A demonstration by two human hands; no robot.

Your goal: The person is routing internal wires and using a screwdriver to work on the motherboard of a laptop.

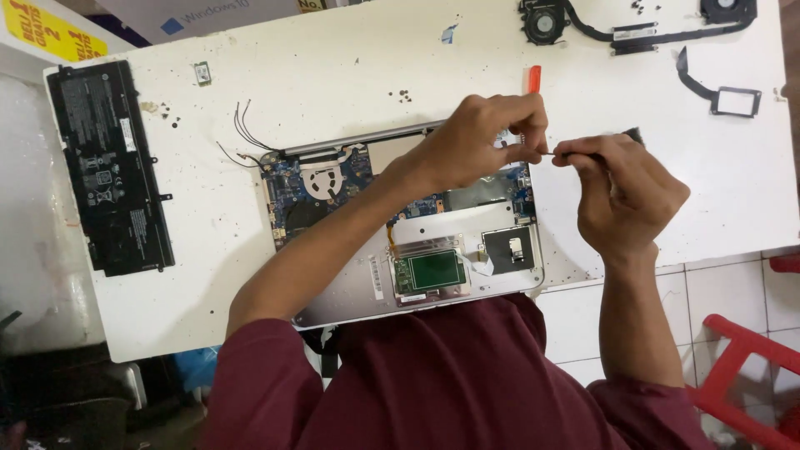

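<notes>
Two hands' grip pinch slim screwdriver (593,147) over opened laptop (400,233): left hand (487,137); right hand (625,192).

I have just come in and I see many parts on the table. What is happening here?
A person works over an opened laptop on a white table, its circuit board exposed. The right hand holds a dark-handled screwdriver, and the left hand pinches near its tip above the laptop's right edge. A black battery lies at the left; a fan and heat pipe assembly lies at the top.
</notes>
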